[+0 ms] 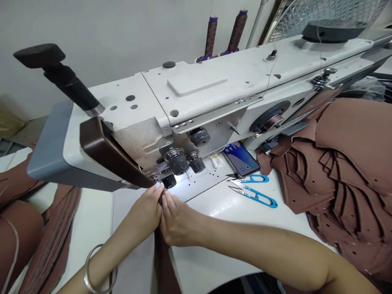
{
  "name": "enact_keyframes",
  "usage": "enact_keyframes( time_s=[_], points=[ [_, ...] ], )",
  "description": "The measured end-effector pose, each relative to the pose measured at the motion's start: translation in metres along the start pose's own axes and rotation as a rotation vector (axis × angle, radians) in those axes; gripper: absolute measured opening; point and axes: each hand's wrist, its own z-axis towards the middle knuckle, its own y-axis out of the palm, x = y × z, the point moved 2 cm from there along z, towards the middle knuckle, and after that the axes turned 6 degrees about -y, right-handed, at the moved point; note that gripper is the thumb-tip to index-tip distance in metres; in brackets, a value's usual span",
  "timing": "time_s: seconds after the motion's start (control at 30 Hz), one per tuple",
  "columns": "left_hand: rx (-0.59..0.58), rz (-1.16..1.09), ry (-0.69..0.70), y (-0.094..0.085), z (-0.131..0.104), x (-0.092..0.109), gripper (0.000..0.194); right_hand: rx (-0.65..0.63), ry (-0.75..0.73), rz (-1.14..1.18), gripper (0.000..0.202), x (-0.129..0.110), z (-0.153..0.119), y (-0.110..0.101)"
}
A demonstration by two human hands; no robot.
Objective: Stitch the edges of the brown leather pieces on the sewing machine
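Note:
A brown strip of material (163,265) runs up from the bottom edge to the needle area of a white sewing machine (196,85). My left hand (148,208), with a silver bangle farther down the arm, is closed on the strip's upper part, fingertips just below the needle area. Pressed against it from the right, my right hand (177,220) has its fingers together on the same strip. The material between my fingers is mostly hidden. A lamp lights the machine bed (199,183) beside the fingertips.
Two blue thread snips (261,197) and a phone (241,159) lie right of the needle area. Brown pieces (346,175) are piled at the right, and more brown material (55,237) lies at the left. Two thread cones (211,36) stand behind the machine.

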Motion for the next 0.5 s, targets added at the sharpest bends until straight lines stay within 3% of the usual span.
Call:
enact_keyframes(
  time_s=[0.3,0.5],
  points=[
    [-0.113,-0.032,-0.035,-0.001,-0.026,0.006,0.046,0.023,-0.013,-0.023,0.028,-0.015,0.0,-0.012],
    [-0.096,-0.012,-0.03,-0.003,-0.013,0.007,0.044,0.031,-0.008,-0.027,0.025,-0.012,0.001,-0.006]
  ],
)
